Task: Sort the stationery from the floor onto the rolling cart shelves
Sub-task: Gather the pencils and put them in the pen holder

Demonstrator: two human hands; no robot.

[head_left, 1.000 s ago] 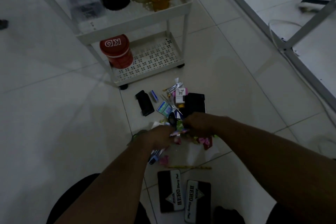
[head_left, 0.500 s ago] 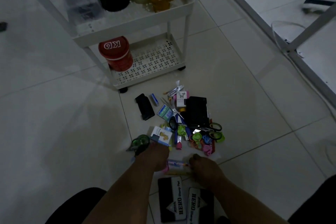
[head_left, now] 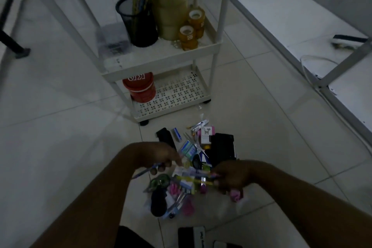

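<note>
**Pens in hand, cart straight ahead**

My left hand (head_left: pixel 161 159) grips a blue pen (head_left: pixel 145 172); my right hand (head_left: pixel 231 177) clutches a bundle of pens (head_left: pixel 198 178), long axes running left to right. Beneath them lies the stationery pile (head_left: pixel 201 147) on the floor. The rolling cart (head_left: pixel 161 62) stands directly beyond, nearer my left hand.

Stationery pile (head_left: pixel 193 159) lies on the floor (head_left: pixel 60 147) before the cart (head_left: pixel 161 60); tape rolls (head_left: pixel 171 6) on its shelf.

left grip (head_left: pixel 161 157) curled, right grip (head_left: pixel 231 177) curled
</note>
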